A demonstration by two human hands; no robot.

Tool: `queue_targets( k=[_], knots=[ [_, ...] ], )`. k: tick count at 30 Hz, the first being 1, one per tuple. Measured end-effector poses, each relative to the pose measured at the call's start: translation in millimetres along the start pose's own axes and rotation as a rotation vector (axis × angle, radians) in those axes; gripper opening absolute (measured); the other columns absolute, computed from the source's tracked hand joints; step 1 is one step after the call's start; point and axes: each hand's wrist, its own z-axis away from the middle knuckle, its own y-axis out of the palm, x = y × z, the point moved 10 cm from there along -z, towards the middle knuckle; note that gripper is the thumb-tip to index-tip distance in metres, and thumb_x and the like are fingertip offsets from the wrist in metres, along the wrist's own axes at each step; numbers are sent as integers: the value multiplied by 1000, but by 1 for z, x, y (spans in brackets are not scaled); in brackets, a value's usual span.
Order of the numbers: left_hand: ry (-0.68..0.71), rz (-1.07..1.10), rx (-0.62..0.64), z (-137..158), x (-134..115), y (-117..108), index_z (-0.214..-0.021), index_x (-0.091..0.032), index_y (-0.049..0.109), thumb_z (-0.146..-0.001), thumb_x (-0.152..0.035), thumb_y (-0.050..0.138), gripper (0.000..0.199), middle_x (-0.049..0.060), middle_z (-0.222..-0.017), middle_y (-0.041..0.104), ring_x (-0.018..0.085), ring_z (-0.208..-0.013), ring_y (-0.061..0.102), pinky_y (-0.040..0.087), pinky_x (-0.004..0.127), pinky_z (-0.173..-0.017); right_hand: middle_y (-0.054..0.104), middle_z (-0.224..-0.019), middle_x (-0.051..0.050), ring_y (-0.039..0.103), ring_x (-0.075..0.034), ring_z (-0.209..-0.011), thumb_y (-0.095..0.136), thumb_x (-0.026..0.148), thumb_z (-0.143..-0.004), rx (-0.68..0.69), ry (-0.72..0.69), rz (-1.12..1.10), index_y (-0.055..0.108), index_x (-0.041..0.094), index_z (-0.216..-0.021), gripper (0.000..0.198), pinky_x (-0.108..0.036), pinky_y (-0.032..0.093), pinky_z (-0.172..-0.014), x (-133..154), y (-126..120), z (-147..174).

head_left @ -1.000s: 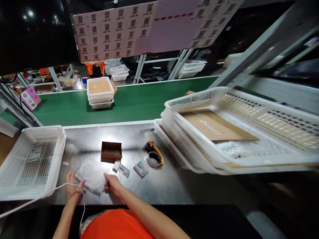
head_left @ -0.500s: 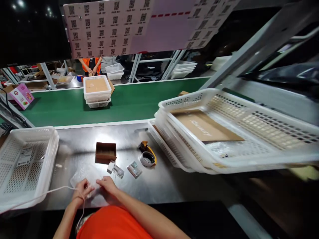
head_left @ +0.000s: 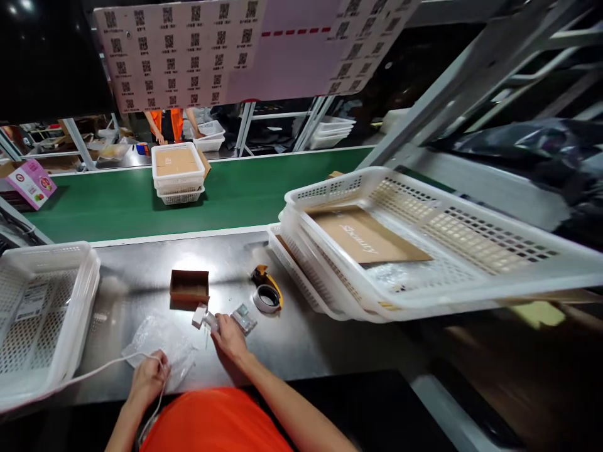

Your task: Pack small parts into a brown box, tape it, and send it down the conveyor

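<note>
Flanking the metal table (head_left: 301, 348) are white baskets: a nested pair or more at left (head_left: 89, 276), and a larger basket stack (head_left: 325, 260) at right overhanging the table's end. A white cord (head_left: 110, 362) runs from the left edge across the left hand. An open brown box (head_left: 189, 287) stands beyond the hands; a yellow-and-black tape dispenser (head_left: 267, 298) lies to its right. A green conveyor (head_left: 245, 194) behind carries further baskets (head_left: 181, 196) and a pink box (head_left: 34, 182). A hanging board (head_left: 268, 56) covers the upper part of a person in orange (head_left: 175, 125) opposite.

The hands are apart. A clear plastic bag (head_left: 157, 342) lies flat on the table, its near edge pinched in the left hand (head_left: 149, 376). The right hand (head_left: 230, 337) is at a clear-wrapped item (head_left: 211, 322), beside a small white box (head_left: 199, 316); whether its fingers grip cannot be told. A flat packet (head_left: 244, 319) lies just right of that hand.

Lettering on the cardboard (head_left: 370, 235) in the right-hand basket appears to read "sbeauty". The board bears rows of QR codes, captions illegible. A white label (head_left: 32, 300) in the left-hand basket is too small to read.
</note>
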Motion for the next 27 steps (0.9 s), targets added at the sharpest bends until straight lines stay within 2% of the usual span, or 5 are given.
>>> queue_targets(
  k=[5,11,15,21,27],
  knots=[
    [-14,-14,71,-4,5,13,-108,-22,73,-110,-24,61,12,1,-96,79,18,-94,74,38,26,-77,80,-89,-13,76,-28,-88,50,19,-102,-64,114,-46,81,15,-107,31,-36,60,-86,-28,8,-9],
    [-83,-30,57,-3,17,15,-104,-20,75,-113,-28,59,20,1,-93,80,17,-90,74,39,26,-74,77,-126,-21,72,-34,-121,57,18,-97,-186,34,-43,79,15,-127,38,-47,56,-113,-19,-1,9],
    [-101,-66,34,-6,17,15,-108,-21,77,-115,-34,58,25,3,-98,83,19,-93,75,39,27,-75,76,-131,-19,71,-37,-124,75,27,-87,-198,24,-82,76,18,-122,36,-48,57,-114,-11,8,16],
    [-117,-120,32,-6,18,14,-106,-22,77,-116,-34,57,26,3,-101,84,19,-95,77,39,26,-74,76,-80,-7,75,-25,-75,54,20,-100,-169,180,-164,75,19,-99,21,-34,60,-75,-36,19,-1],
    [-118,-151,58,-6,14,10,-107,-24,79,-116,-36,58,26,3,-101,86,19,-97,78,38,26,-73,80,-113,-23,75,-36,-115,60,11,-91,-194,131,-75,79,15,-102,22,-44,56,-107,-28,7,3]
  ],
)
